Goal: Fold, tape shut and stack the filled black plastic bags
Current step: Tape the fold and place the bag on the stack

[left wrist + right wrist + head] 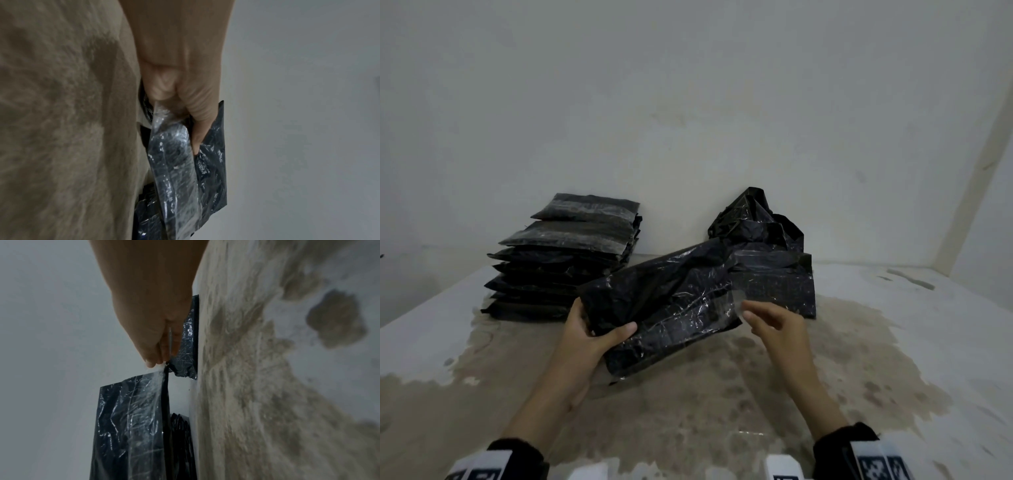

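Far left on the bench (pixel 893 342): a stack of taped bags (pixel 565 260), flat and piled high, back edge close to the wall (pixel 688 85), bare bench open to its left and front. Just right of the stack: left hand (pixel 589 329) gripping the near-left end of the held bag (pixel 671 308), thumb on top, fingers curled beneath; bag lifted and tilted, clear tape (pixel 709 308) running along it. Right hand (pixel 774 322) at the bag's right part, fingertips pinching the loose end of that tape. Behind and right: a heap of loose bags (pixel 760 226) against the wall, one flat bag (pixel 780 287) at its foot, partly under the held one. Further right: open bench up to the corner of the room. Bench pale, with broad brown stains under and before the hands. Wall plain, whitish, faintly marked.
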